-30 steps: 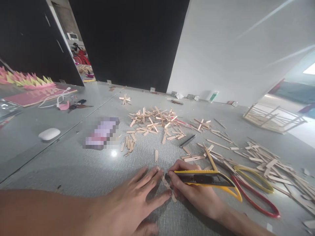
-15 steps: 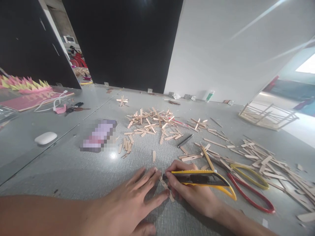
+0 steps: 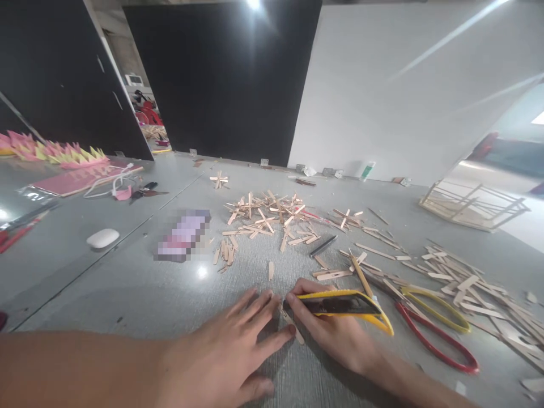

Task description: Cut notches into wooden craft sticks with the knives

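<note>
My right hand (image 3: pixel 329 328) is closed round a yellow and black utility knife (image 3: pixel 344 304), its front end against a thin wooden popsicle stick (image 3: pixel 293 328) on the grey surface. Fingers spread, my left hand (image 3: pixel 242 337) lies flat and presses the stick down with its fingertips. The blade tip is hidden by my right fingers. Just beyond my hands lies a short cut piece of stick (image 3: pixel 271 271). Scissors (image 3: pixel 436 334) with red and yellow handles rest right of my right hand.
Stick pieces (image 3: pixel 272 212) are heaped ahead, with more sticks (image 3: pixel 471 289) at right. A phone (image 3: pixel 182 235), blurred out, and a white case (image 3: pixel 102 238) lie left. A dark pen (image 3: pixel 323 246) and a small stick frame (image 3: pixel 474 207) are farther off. Panels stand behind.
The view has shifted slightly, so the scene sits a little lower and farther right. The knife's rear end has swung a little in my right hand. My left hand still holds the stick down.
</note>
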### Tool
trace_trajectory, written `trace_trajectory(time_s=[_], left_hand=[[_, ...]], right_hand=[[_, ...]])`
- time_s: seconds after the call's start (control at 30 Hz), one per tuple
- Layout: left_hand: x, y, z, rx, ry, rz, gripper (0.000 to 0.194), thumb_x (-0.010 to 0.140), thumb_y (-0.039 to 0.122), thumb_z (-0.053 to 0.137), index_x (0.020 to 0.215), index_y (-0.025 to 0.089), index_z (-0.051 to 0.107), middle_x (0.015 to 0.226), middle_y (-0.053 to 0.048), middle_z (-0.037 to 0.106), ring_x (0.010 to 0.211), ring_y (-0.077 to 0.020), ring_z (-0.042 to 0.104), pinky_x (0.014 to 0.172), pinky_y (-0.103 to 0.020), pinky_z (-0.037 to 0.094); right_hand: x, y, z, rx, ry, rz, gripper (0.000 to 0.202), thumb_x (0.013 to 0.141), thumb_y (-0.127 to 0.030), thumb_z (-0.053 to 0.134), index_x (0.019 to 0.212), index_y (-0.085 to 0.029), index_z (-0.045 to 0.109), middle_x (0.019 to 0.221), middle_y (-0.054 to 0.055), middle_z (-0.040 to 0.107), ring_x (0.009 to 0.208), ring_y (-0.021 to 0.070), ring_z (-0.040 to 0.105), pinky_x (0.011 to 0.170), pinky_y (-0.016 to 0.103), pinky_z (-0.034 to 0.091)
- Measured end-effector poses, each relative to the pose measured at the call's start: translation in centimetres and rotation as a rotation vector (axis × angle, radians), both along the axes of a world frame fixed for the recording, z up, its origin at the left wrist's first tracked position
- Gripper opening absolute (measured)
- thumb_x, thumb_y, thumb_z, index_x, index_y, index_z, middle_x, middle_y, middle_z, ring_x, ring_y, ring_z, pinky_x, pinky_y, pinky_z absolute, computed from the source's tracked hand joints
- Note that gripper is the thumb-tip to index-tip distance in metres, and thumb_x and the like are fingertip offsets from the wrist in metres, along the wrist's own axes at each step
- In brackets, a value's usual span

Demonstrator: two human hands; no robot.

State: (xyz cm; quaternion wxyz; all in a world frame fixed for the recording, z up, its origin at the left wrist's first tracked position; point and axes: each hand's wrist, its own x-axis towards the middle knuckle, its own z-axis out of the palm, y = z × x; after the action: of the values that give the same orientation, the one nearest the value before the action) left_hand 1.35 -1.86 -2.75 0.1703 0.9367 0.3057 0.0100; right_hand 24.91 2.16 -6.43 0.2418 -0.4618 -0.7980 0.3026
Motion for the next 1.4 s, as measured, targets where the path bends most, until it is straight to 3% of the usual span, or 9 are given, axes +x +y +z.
trace_trajectory(time_s=[0.13, 0.4, 0.53, 0.7, 0.87, 1.03, 1.4], left_hand=[[0.2, -0.4, 0.1, 0.034, 0.023, 0.003, 0.063, 0.104, 0.043, 0.055, 0.159, 0.022, 0.033, 0.168, -0.021, 0.022, 0.155, -0.0387, 0.021, 0.125, -0.06, 0.026], [1.2, -1.2, -0.8, 0.017, 0.061, 0.038, 0.069, 0.104, 0.04, 0.053, 0.163, 0.016, 0.024, 0.166, -0.027, 0.015, 0.153, -0.044, 0.016, 0.123, -0.062, 0.028], [1.1, -1.2, -1.0, 0.031, 0.075, 0.015, 0.07, 0.103, 0.041, 0.056, 0.163, 0.021, 0.026, 0.166, -0.025, 0.018, 0.152, -0.0434, 0.017, 0.123, -0.061, 0.029], [0.6, -1.1, -1.5, 0.059, 0.016, 0.007, 0.068, 0.106, 0.049, 0.047, 0.163, 0.019, 0.026, 0.166, -0.027, 0.016, 0.153, -0.0449, 0.016, 0.121, -0.062, 0.031], [0.7, -0.8, -1.3, 0.052, 0.044, 0.005, 0.068, 0.105, 0.049, 0.049, 0.162, 0.017, 0.028, 0.164, -0.029, 0.021, 0.151, -0.0443, 0.023, 0.12, -0.059, 0.035], [0.8, -0.9, -1.3, 0.124, 0.054, 0.009, 0.068, 0.106, 0.052, 0.046, 0.162, 0.017, 0.028, 0.164, -0.028, 0.026, 0.151, -0.0444, 0.026, 0.12, -0.06, 0.033], [0.9, -1.1, -1.3, 0.186, 0.088, 0.0, 0.066, 0.107, 0.051, 0.039, 0.161, 0.013, 0.029, 0.161, -0.032, 0.03, 0.149, -0.0464, 0.028, 0.118, -0.06, 0.035]], right_hand=[[-0.3, -0.2, 0.4, 0.059, -0.053, 0.021, 0.036, 0.105, -0.043, 0.042, 0.074, -0.025, 0.045, 0.07, -0.002, 0.051, 0.067, 0.0178, 0.053, 0.066, 0.034, 0.043], [-0.1, -0.9, 1.8, 0.116, -0.156, 0.18, 0.028, 0.102, -0.038, 0.041, 0.08, -0.025, 0.052, 0.083, 0.004, 0.061, 0.075, 0.0211, 0.057, 0.077, 0.04, 0.047], [-0.4, -0.9, 1.9, 0.052, -0.153, 0.109, 0.035, 0.106, -0.038, 0.035, 0.077, -0.025, 0.048, 0.076, 0.001, 0.059, 0.071, 0.0187, 0.06, 0.076, 0.039, 0.051], [-0.6, -0.8, 1.8, 0.014, -0.144, 0.055, 0.029, 0.103, -0.036, 0.043, 0.077, -0.026, 0.047, 0.077, 0.001, 0.063, 0.078, 0.0208, 0.062, 0.079, 0.041, 0.051], [-0.9, -0.9, 2.0, 0.033, -0.141, 0.072, 0.037, 0.107, -0.038, 0.033, 0.074, -0.026, 0.041, 0.071, 0.0, 0.057, 0.069, 0.0187, 0.059, 0.071, 0.037, 0.049], [-0.8, -1.0, 2.5, 0.058, -0.131, 0.136, 0.036, 0.105, -0.037, 0.038, 0.071, -0.026, 0.04, 0.076, 0.002, 0.059, 0.07, 0.0194, 0.059, 0.07, 0.036, 0.049], [-0.7, -1.1, 1.4, 0.05, -0.127, 0.109, 0.039, 0.107, -0.039, 0.031, 0.071, -0.026, 0.039, 0.07, -0.002, 0.051, 0.065, 0.0179, 0.055, 0.069, 0.037, 0.046]])
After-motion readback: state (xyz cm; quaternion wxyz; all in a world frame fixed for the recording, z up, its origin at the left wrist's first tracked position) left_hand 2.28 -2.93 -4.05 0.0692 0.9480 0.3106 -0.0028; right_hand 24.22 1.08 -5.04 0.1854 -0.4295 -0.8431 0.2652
